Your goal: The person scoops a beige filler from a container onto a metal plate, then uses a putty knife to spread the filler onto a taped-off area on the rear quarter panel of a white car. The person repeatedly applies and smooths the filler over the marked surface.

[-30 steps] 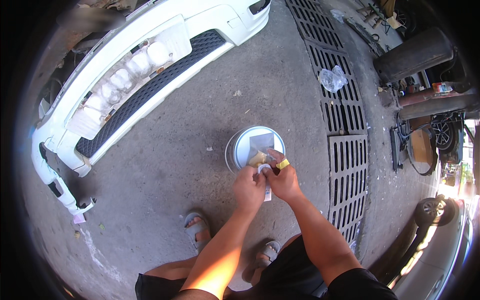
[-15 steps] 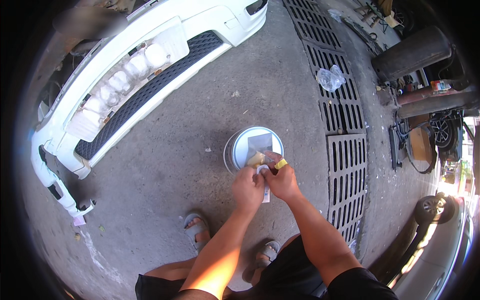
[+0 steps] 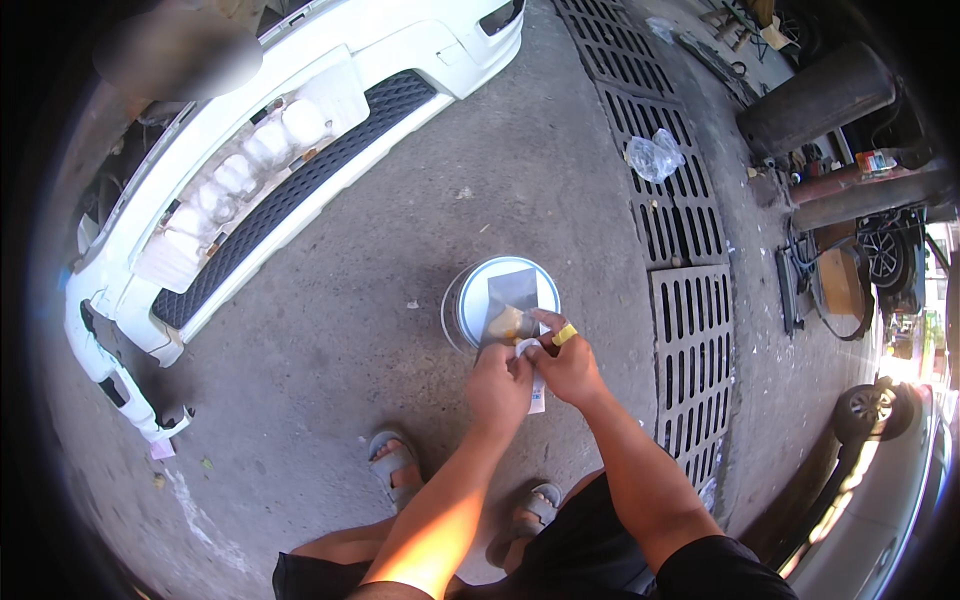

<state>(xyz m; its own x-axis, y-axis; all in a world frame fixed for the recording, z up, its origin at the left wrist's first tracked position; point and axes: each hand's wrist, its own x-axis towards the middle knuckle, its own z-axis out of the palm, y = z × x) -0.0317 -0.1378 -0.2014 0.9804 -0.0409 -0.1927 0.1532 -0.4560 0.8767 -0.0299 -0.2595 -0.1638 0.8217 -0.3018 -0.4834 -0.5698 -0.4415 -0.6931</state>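
Both my hands meet over a round bucket with a white, blue-rimmed lid point(image 3: 487, 292). My left hand point(image 3: 500, 385) and my right hand point(image 3: 566, 366) pinch the same small white piece point(image 3: 526, 345) between them, fingers closed; its kind is too small to make out. A pale printed strip point(image 3: 538, 397) hangs below the fingers. On the lid lies a grey rectangular sheet point(image 3: 513, 287) with a tan, crumpled-looking piece point(image 3: 507, 323) at its near part, just beyond my fingertips. A yellow band point(image 3: 565, 334) wraps a finger of my right hand.
A white car bumper point(image 3: 420, 45) with a black mesh grille stretches along the upper left. Metal drain grates point(image 3: 692, 330) run down the right, a crumpled clear plastic bag point(image 3: 655, 156) on them. Dark cylinders point(image 3: 820, 98), a wheel point(image 3: 884, 255) and a parked car point(image 3: 870, 500) stand farther right.
My hands keep pinching the small white piece over the lid, with only slight finger movement. The whole view has shifted a little.
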